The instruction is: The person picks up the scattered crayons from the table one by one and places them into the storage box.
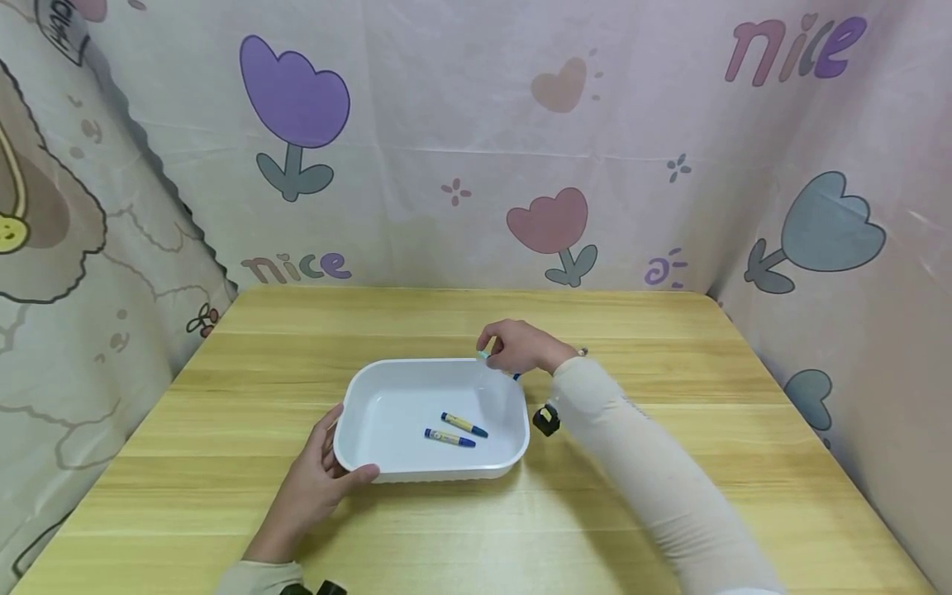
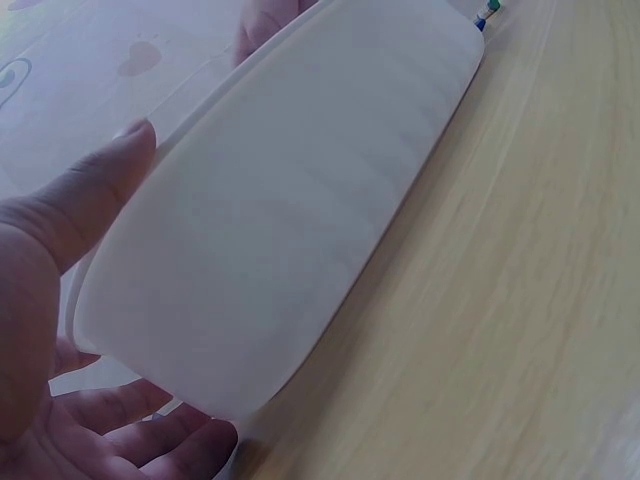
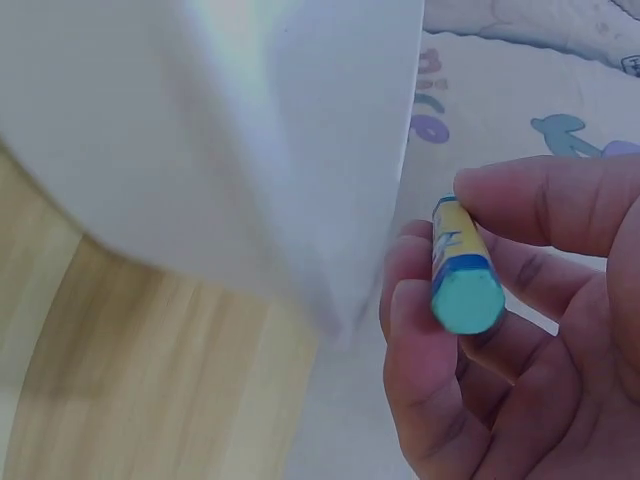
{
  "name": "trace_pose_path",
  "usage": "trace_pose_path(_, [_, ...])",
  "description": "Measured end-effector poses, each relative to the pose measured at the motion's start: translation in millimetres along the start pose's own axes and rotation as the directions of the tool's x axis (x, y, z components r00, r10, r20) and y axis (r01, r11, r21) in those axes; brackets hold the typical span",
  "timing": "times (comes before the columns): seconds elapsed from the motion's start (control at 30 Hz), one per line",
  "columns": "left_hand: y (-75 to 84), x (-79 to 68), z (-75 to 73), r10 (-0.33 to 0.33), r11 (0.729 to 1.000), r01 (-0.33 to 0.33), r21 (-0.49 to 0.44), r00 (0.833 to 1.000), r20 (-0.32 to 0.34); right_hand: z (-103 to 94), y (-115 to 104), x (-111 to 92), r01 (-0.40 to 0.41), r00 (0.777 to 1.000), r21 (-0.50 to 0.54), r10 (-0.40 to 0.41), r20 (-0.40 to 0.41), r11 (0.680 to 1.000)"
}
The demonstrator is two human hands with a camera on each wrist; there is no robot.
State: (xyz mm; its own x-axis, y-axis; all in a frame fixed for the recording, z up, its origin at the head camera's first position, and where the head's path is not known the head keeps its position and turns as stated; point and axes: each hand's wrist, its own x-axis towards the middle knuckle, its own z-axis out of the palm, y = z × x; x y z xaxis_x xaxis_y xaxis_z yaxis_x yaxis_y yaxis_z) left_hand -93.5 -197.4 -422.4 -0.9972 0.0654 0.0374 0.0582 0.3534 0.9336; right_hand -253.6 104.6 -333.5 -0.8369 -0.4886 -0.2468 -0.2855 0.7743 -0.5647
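A white plastic tray with rounded corners sits on the table. Two crayons with blue bands lie on its floor towards the right: an upper crayon and a lower crayon. My left hand grips the tray's near left corner, thumb over the rim and fingers round the outer side. Above the far right corner of the tray, my right hand pinches another crayon between thumb and fingers. That crayon has a yellow wrapper with blue bands and a turquoise end facing the right wrist camera.
Just outside the tray's right end, small blue and green objects show on the table, partly hidden in the head view. The wooden table runs back to a printed curtain, with more printed cloth along both sides.
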Motion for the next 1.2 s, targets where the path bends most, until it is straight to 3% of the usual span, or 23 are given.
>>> trace_pose_path(0.73, [-2.4, 0.5, -0.5, 0.011, 1.000, -0.011, 0.006, 1.000, 0.006, 17.8, -27.3, 19.4, 0.042, 0.988, -0.139, -0.021, 0.153, 0.989])
trace_pose_path(1.0, [-2.0, 0.3, -0.2, 0.013, 1.000, -0.013, -0.008, 1.000, 0.009, 31.2, -32.2, 24.7, 0.032, 0.976, -0.188, 0.010, 0.217, 0.982])
trace_pose_path(1.2, [0.7, 0.8, -0.2, 0.006, 1.000, -0.006, 0.003, 1.000, 0.007, 39.5, -35.9, 26.7, 0.000, 0.963, -0.171, 0.046, 0.267, 0.985])
